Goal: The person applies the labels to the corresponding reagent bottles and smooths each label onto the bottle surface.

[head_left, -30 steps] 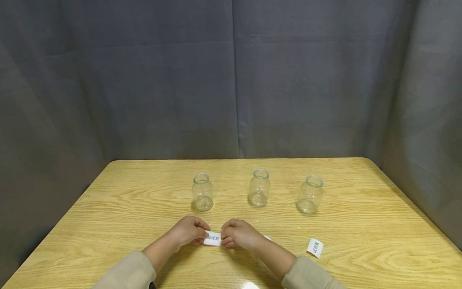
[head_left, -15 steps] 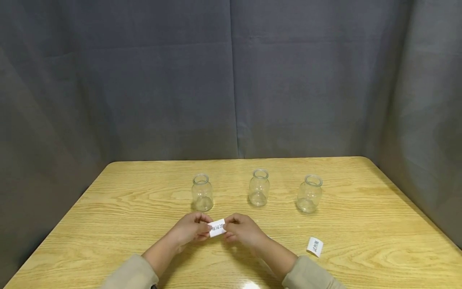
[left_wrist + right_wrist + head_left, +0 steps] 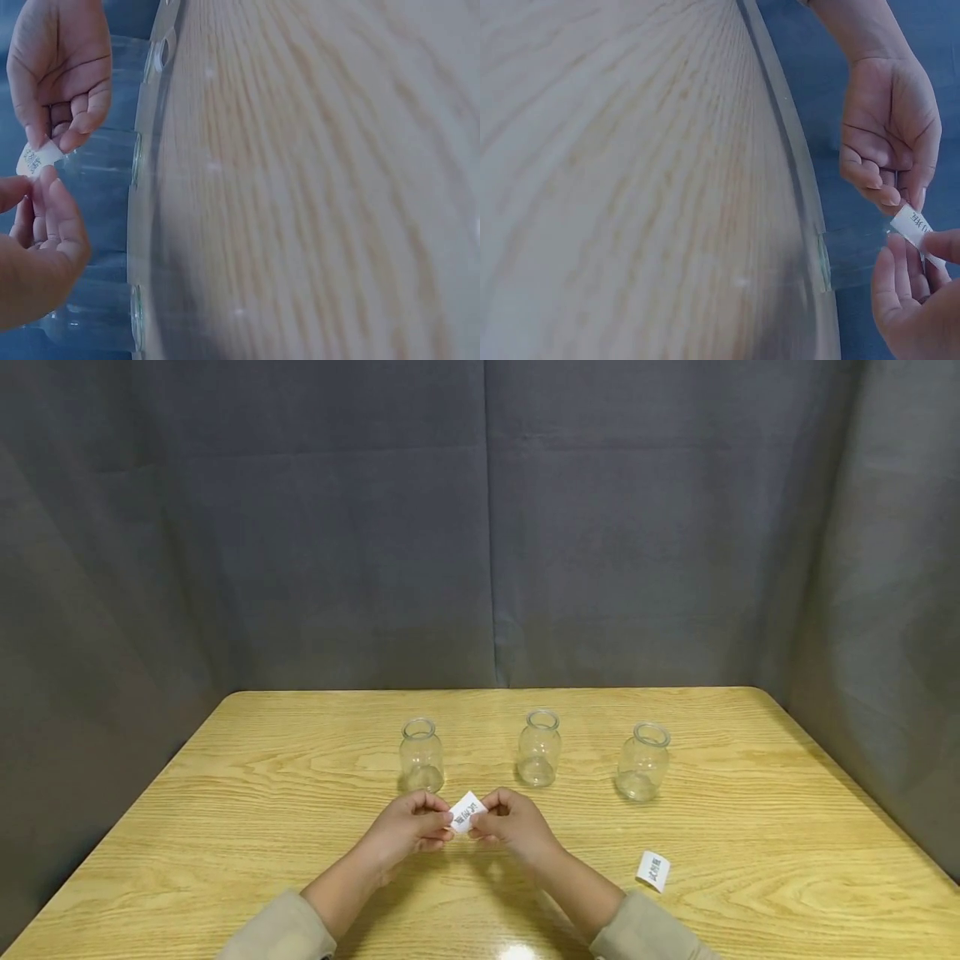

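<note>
Both hands hold one small white paper label (image 3: 467, 810) with dark printed characters, tilted with a corner up. My left hand (image 3: 408, 828) pinches its left corner between thumb and fingers. On the opposite side, my right hand (image 3: 519, 828) pinches it, thumb on the printed face. The left wrist view shows the label (image 3: 37, 159) between the right hand (image 3: 64, 67) above and the left hand (image 3: 45, 255) below. Just beyond the left hand stands an upright clear glass jar (image 3: 421, 756), its base partly covered by the fingers in the head view.
Two more open glass jars stand in the same row, a middle jar (image 3: 538, 747) and a right jar (image 3: 642, 762). Another printed label (image 3: 653, 871), slightly curled, lies on the wooden table (image 3: 262, 793) at the right. Grey curtains (image 3: 337, 527) surround the table's back and sides.
Both hands have moved the label up the view, toward the jars, and a little to the right. It has turned from nearly level to steeply slanted. The jars stay put.
</note>
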### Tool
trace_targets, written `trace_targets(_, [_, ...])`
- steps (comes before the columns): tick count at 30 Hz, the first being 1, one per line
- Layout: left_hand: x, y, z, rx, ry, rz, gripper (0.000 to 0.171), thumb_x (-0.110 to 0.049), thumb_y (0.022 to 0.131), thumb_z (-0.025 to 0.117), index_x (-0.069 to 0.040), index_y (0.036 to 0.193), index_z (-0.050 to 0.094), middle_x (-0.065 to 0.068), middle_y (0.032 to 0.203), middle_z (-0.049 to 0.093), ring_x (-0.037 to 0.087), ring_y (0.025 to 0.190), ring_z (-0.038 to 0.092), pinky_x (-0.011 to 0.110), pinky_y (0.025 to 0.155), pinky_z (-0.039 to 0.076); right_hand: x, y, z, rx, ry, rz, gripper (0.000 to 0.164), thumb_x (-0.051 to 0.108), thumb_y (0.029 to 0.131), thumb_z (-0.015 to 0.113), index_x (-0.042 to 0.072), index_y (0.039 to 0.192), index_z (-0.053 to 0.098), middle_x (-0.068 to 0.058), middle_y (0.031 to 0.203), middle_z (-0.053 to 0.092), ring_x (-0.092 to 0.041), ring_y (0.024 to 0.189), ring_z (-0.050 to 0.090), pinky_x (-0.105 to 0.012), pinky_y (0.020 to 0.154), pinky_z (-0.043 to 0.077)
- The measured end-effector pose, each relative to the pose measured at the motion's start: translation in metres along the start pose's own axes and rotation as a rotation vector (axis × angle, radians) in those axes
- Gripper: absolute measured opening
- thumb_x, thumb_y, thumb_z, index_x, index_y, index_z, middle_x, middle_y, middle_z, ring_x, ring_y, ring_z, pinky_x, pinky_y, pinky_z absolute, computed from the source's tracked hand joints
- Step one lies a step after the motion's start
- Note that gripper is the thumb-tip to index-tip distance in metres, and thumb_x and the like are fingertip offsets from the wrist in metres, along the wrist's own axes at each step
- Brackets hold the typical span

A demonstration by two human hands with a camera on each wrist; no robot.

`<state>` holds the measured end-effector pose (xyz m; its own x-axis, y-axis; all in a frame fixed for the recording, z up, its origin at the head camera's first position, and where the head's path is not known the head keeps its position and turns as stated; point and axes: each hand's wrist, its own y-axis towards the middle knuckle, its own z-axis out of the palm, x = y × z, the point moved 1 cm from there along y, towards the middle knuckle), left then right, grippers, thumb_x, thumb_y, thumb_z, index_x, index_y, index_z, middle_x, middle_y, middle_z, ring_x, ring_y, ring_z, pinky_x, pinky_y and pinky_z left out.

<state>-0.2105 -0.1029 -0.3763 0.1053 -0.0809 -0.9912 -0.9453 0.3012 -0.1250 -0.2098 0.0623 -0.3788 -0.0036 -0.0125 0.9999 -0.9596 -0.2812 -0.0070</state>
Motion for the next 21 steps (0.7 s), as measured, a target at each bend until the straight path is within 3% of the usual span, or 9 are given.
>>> trace_targets(6, [-0.0020,-0.0033,0.0031,0.036,0.032,0.031,0.018,-0.011,0.083,0.054,0.004,0.092,0.048,0.009,0.084,0.055,0.017,0.076,0.055,0.035,0.073,0.046,0.0031,-0.0023,-0.0002,-0.037,0.024,-0.023,0.016,0.000,0.080,0.055,-0.009,0.091,0.047,-0.007,0.077,0.052,-0.014,0.068,0.055,-0.037,0.069,0.047])
trace_targets(14, [-0.0039,-0.0038,0.0094,0.023,-0.006,0.070,0.019,-0.013,0.083,0.056,0.003,0.091,0.049,0.005,0.078,0.056,0.015,0.075,0.055,0.031,0.073,0.045,0.0025,-0.0022,-0.0027,-0.069,0.099,0.003,0.014,0.001,0.079,0.056,-0.006,0.087,0.048,-0.004,0.074,0.053,-0.012,0.066,0.055,-0.034,0.069,0.046])
trace_targets(21, [-0.0019,-0.0012,0.0095,0.035,-0.009,0.071,0.019,-0.014,0.083,0.056,0.003,0.091,0.049,0.005,0.080,0.054,0.015,0.076,0.054,0.035,0.075,0.044,0.0061,-0.0048,-0.0051,-0.014,0.051,-0.035,0.013,-0.002,0.081,0.051,-0.010,0.090,0.046,-0.007,0.075,0.049,-0.016,0.067,0.057,-0.036,0.071,0.048])
